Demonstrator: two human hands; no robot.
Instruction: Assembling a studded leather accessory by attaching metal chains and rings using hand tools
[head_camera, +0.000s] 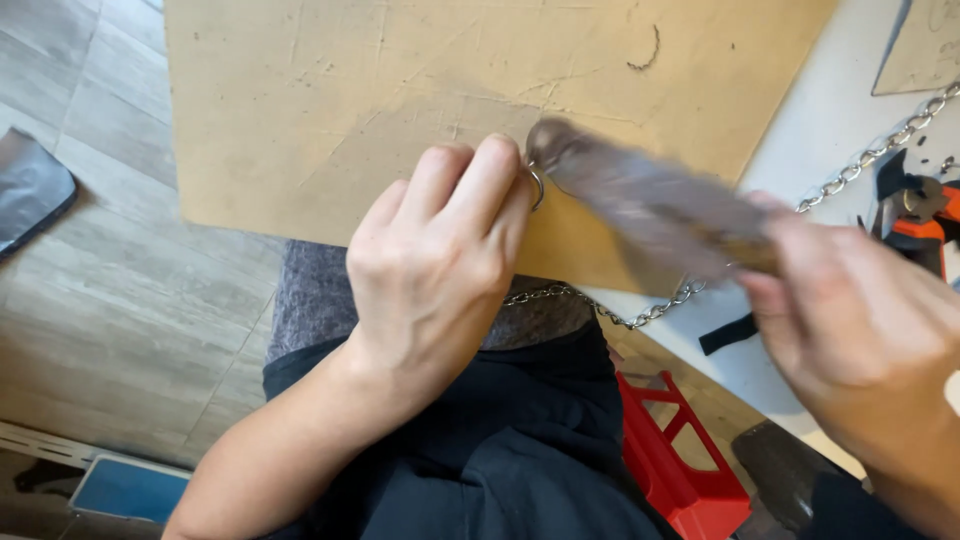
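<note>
The left hand (435, 265) was closed, pinching a small bent silver wire ring (537, 187) at its 1 o'clock. The right hand (860, 325) gripped blurred grey metal pliers (640, 205), whose nose met the ring over the scratched tan board (330, 100). A silver link chain (640, 315) hung at 6 o'clock of the pliers.

I see a scratched tan board (300, 100) filling the upper frame, lying on a white surface (830, 110) at the upper right. An orange-and-black tool (925, 215) sits at the right edge. A red plastic crate (680, 450) shows at the bottom centre, a dark pouch (30, 190) at left on the grey plank floor (110, 330).
</note>
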